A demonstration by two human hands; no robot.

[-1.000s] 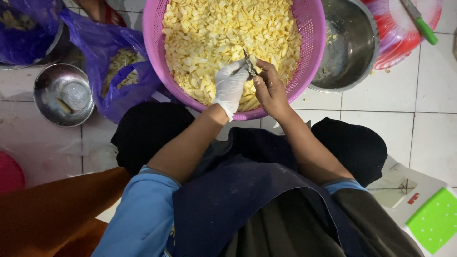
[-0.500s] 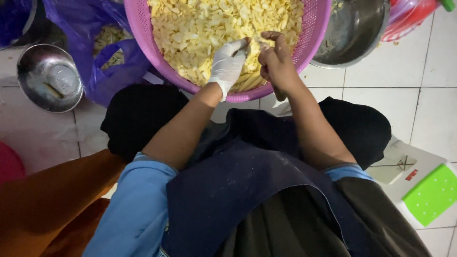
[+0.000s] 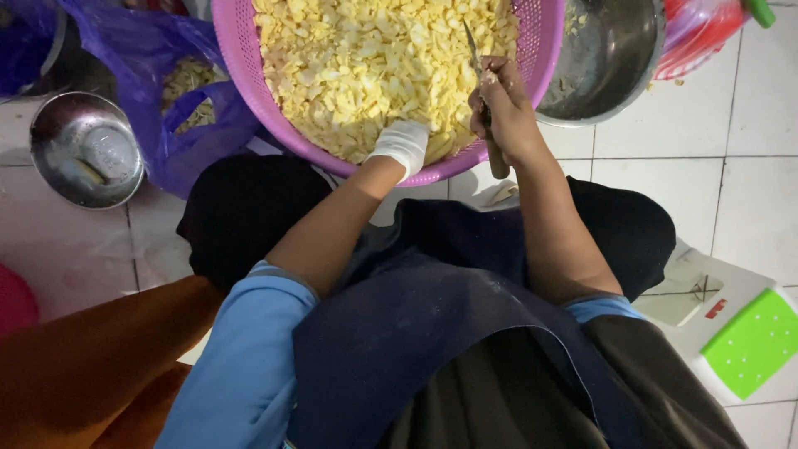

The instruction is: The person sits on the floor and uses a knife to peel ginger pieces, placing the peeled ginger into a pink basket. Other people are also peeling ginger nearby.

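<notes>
My right hand (image 3: 503, 108) is clenched round a small knife (image 3: 475, 51), blade pointing up and away over the pink basket (image 3: 241, 75) so the edge stays clear of my other fingers. My gloved left hand (image 3: 403, 143) dips into the yellow cut pieces (image 3: 366, 66) near the rim; whether it grips any, I cannot tell. Steel bowls (image 3: 83, 150) and a purple bag (image 3: 166, 66) sit near on the tiled floor (image 3: 731, 150).

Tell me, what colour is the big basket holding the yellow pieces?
The basket is pink-purple plastic with small holes, seen best in the head view.
</notes>
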